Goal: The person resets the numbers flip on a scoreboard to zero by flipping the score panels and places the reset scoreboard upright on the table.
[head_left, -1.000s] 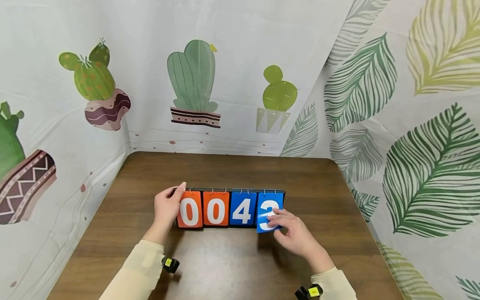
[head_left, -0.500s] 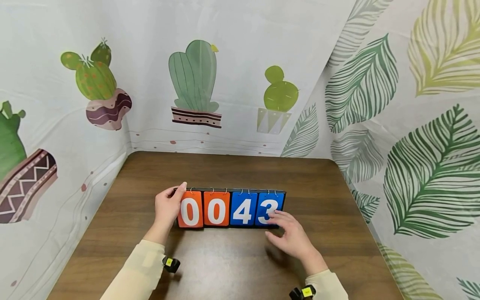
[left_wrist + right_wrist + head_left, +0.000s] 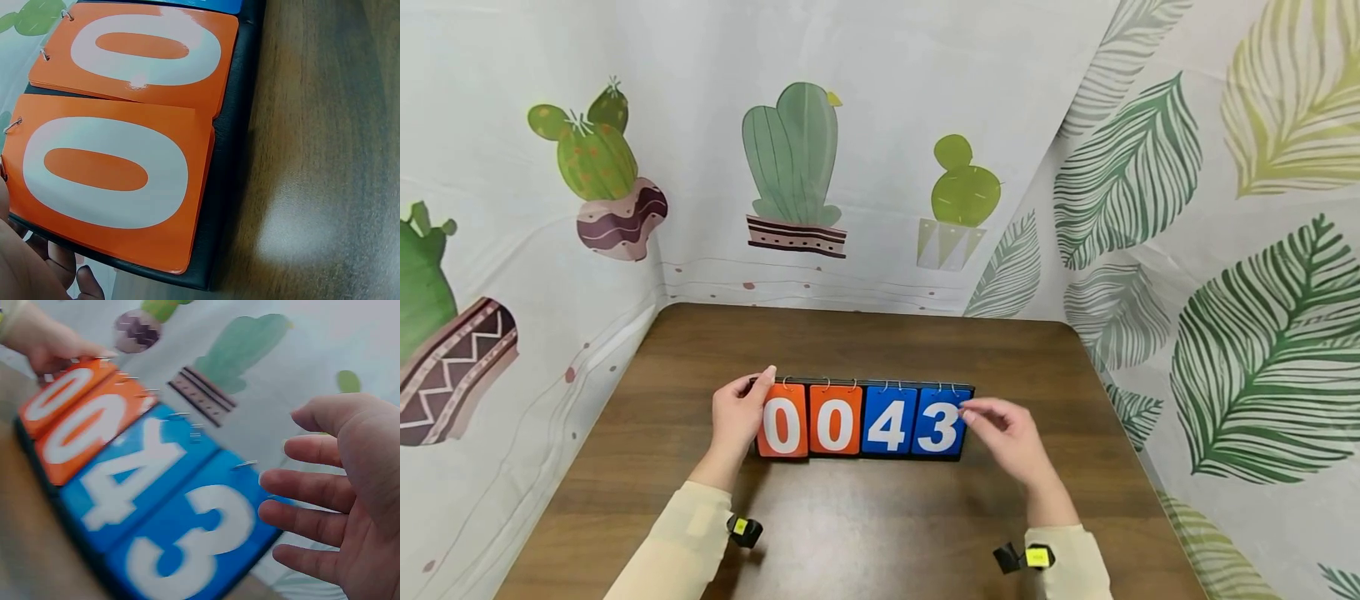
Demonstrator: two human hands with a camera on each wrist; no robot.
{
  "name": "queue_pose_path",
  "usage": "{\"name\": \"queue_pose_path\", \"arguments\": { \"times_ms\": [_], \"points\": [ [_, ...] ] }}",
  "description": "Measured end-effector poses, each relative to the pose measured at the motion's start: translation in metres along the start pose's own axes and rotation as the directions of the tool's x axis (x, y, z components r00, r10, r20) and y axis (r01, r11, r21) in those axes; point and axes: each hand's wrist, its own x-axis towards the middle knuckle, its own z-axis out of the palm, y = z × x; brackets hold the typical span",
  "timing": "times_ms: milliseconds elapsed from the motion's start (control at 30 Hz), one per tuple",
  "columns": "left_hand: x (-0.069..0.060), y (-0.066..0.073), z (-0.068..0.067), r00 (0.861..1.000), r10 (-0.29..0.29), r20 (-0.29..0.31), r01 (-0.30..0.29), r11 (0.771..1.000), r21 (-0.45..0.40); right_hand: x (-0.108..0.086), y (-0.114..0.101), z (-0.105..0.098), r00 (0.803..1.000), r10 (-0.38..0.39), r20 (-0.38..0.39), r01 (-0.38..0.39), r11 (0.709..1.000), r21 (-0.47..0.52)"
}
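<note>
1. The fingers (image 3: 61,257) of the left hand (image 3: 739,414) curl behind the number board (image 3: 887,423) at its upper left corner, the thumb lying in front, so that end is gripped.
2. The right hand (image 3: 1009,433) has hold of nothing; its fingers (image 3: 309,486) are loosely extended and spread, the tips just beside the board's right edge. Whether they touch it, I cannot tell.
3. The board faces the person above the middle of the counter (image 3: 850,517), between the two hands; whether its lower edge touches the wood is unclear.
4. Its cards hang from metal rings (image 3: 14,125): two orange zeros, then a blue 4 (image 3: 889,427) and a blue 3 (image 3: 938,427), reading 0043.
5. Both wrists wear pale yellow sleeves (image 3: 677,533) and black devices (image 3: 745,530) with yellow labels.
6. Beyond the counter hangs white cloth (image 3: 880,50), printed with potted cacti (image 3: 792,158) and, on the right, large striped leaves (image 3: 1131,179).
</note>
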Motion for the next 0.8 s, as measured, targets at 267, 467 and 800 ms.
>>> {"name": "queue_pose_path", "arguments": {
  "times_ms": [267, 467, 800],
  "points": [
    [0.001, -0.002, 0.0, 1.0, -0.01, -0.002, 0.01, 1.0, -0.009, 0.068, 0.002, -0.048, 0.989, 0.147, 0.015, -0.146, 0.961, 0.235],
    [0.0, 0.001, 0.0, 1.0, -0.016, 0.011, 0.016, 1.0, -0.006, 0.102, 0.018, -0.061, 0.943, 0.295, 0.157, -0.333, 0.862, 0.383],
    [-0.001, 0.001, -0.001, 1.0, -0.012, -0.004, 0.012, 1.0, 0.0, 0.118, 0.089, -0.018, 0.785, 0.54, 0.303, -0.591, 0.799, 0.109]
  ]
}}
